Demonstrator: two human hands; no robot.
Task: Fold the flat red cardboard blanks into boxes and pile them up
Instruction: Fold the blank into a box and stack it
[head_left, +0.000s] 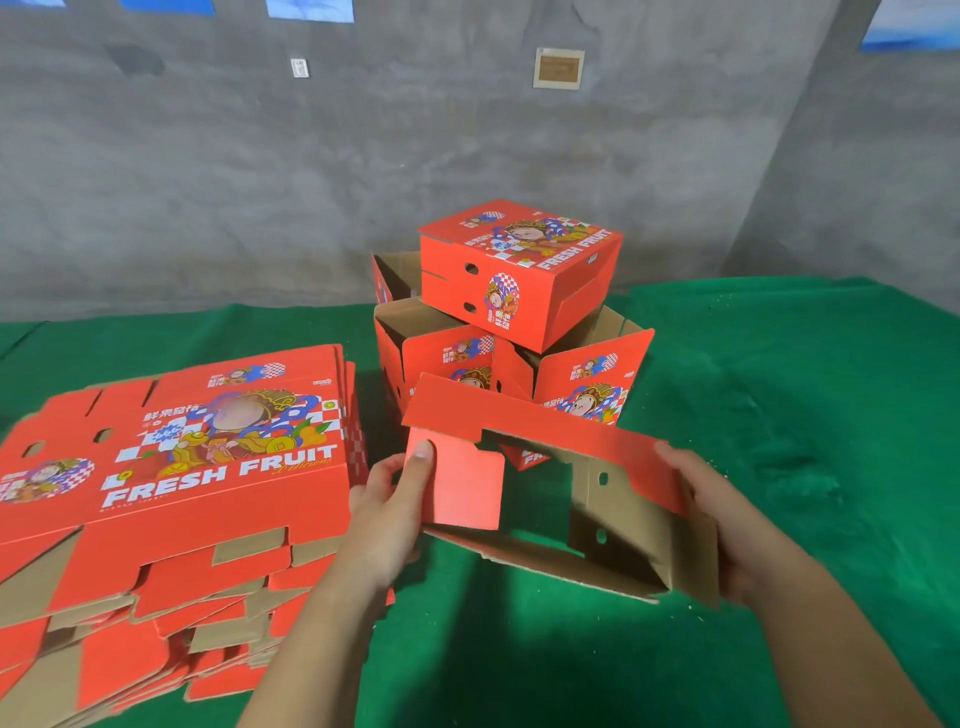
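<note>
I hold a half-opened red cardboard blank above the green table, its brown inside facing me. My left hand grips its left end, thumb pressed on a small red flap. My right hand grips the right side wall, fingers curled over the red top strip. A stack of flat red "FRESH FRUIT" blanks lies at the left. Behind the held blank is a pile of folded boxes: a closed one on top, open ones underneath.
A green cloth covers the table, with crumbs of cardboard scattered on it. A grey concrete wall rises behind the table, with a small framed plate on it. Another open box stands behind the pile.
</note>
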